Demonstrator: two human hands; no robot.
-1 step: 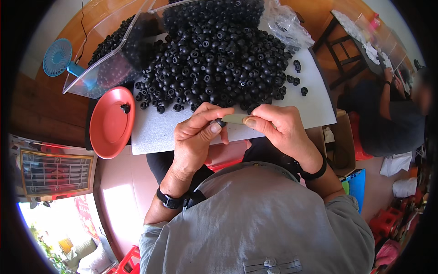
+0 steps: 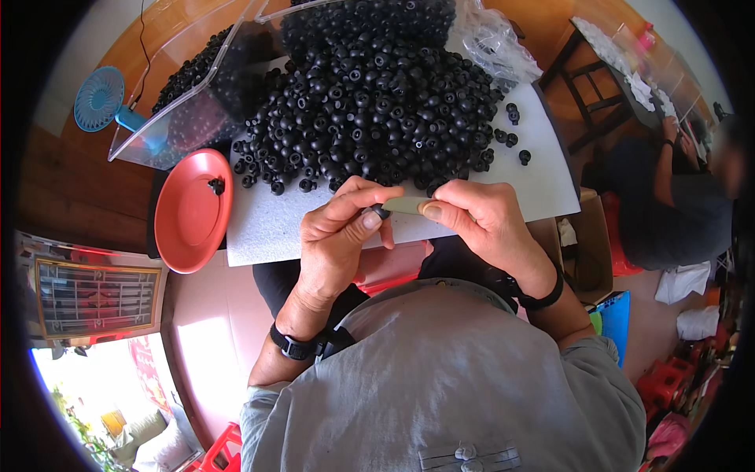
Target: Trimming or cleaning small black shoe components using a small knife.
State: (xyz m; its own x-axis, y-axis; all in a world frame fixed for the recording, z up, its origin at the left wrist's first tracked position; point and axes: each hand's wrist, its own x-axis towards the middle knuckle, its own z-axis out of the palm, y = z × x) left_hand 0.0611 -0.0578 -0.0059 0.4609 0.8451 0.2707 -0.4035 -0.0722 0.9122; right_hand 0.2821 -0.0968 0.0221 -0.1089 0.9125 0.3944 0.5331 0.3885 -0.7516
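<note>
Between the thumb and fingers of my left hand (image 2: 334, 240) is a small round black plastic piece (image 2: 381, 211). My right hand (image 2: 489, 220) pinches a flat, pale, blade-like tool (image 2: 404, 204), whose far end meets the black piece. Where exactly the tool touches is too small to make out. Just beyond both hands spreads a big heap of similar black pieces (image 2: 370, 118), many with a round opening, on a white board (image 2: 539, 177).
An orange-red oval dish (image 2: 190, 228) with a black piece lies left. Behind it stand a clear bin (image 2: 169, 134) of black pieces and a blue fan (image 2: 100, 99). A plastic bag (image 2: 495, 43) sits back right. At the right are a cardboard box (image 2: 590, 252) and a seated person (image 2: 653, 197).
</note>
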